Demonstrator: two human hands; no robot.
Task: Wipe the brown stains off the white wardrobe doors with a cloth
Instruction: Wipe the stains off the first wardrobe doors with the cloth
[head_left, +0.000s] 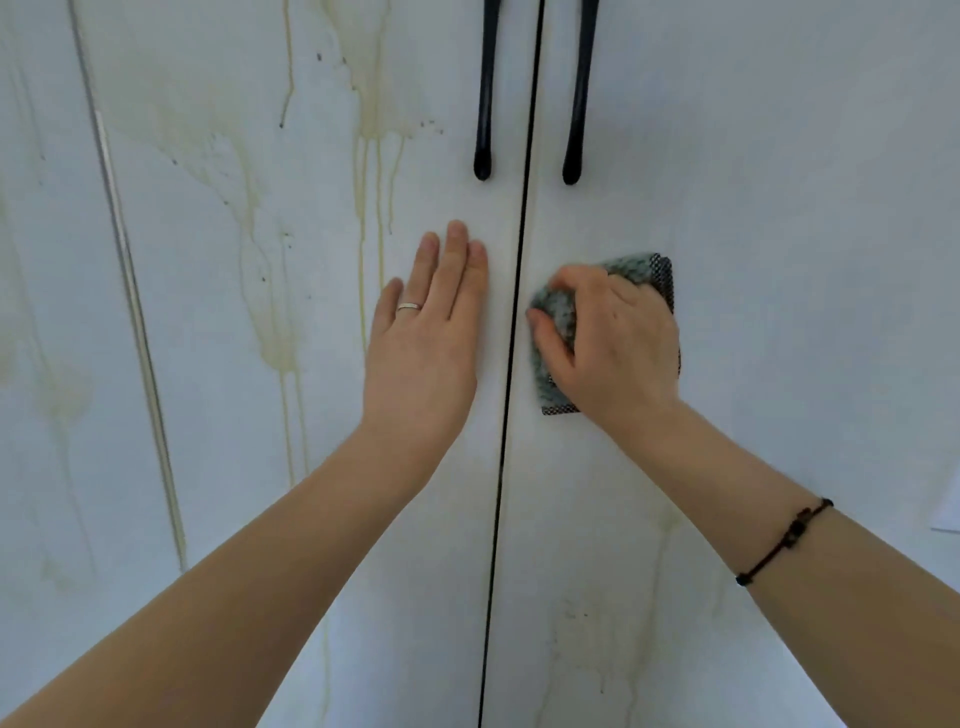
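- From my remote seat the white wardrobe fills the view. The left door (431, 623) carries the heaviest brown stains (275, 332), in runs and drips down its upper and middle parts.
- The right door (779, 208) looks mostly clean up high. Fainter streaks (660, 571) show lower down, below the working hand.
- Both doors are closed, with only a dark seam (511, 364) between them, so I cannot tell what the wardrobe holds.
- My left hand (426, 338) lies flat on the left door just beside the seam, fingers straight, grasping nothing. I judge that it braces the door.
- My right hand (613, 343) has its fingers curled over the cloth (556, 306), pressing it bunched against the right door close to the seam.
- To do this pass well, I would keep firm, even pressure and overlap the strokes. I would follow each drip along its length and refold the cloth to a clean face before moving to the left door.
- Two black handles (485, 104) (579, 104) hang above the hands, well apart from the cloth.
- A dark cord bracelet (789, 535) sits on the right forearm and a ring (409, 306) on a left finger.
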